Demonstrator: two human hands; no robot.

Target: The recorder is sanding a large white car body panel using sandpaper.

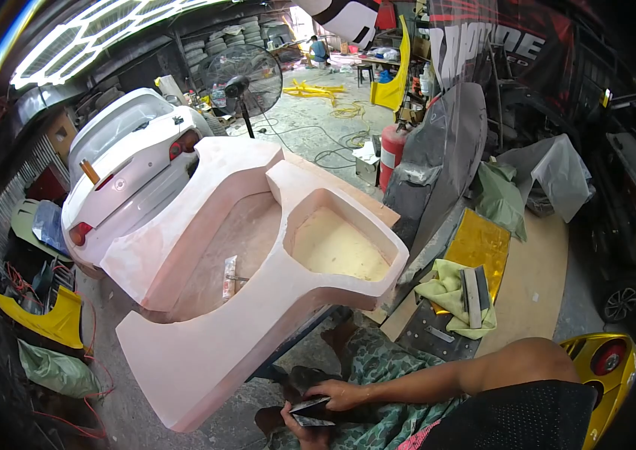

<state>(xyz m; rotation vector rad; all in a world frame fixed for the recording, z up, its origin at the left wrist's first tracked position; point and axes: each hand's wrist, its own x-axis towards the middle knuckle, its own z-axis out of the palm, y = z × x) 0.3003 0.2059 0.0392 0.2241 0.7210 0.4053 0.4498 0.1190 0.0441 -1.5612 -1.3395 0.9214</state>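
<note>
Low in front of me, over my lap, both hands are closed on a small dark sheet [310, 410] that looks like sandpaper, black with a grey lower face. My right hand [337, 394] grips its upper right edge. From below, my left hand [304, 429] pinches its left side. The exact fold of the sheet is too small to tell. Just beyond my hands stands a large pinkish-white moulded panel [205, 356] with two deep recesses. In its larger recess lies a white and red tube-like thing [229, 277].
To my right, a yellow-green cloth [441, 289] with sanding blocks [474, 296] lies on a dark board. A white car [130, 165] and a standing fan [239, 86] are beyond the panel. A red fire extinguisher [391, 154] stands farther right; another person [318, 51] is far back.
</note>
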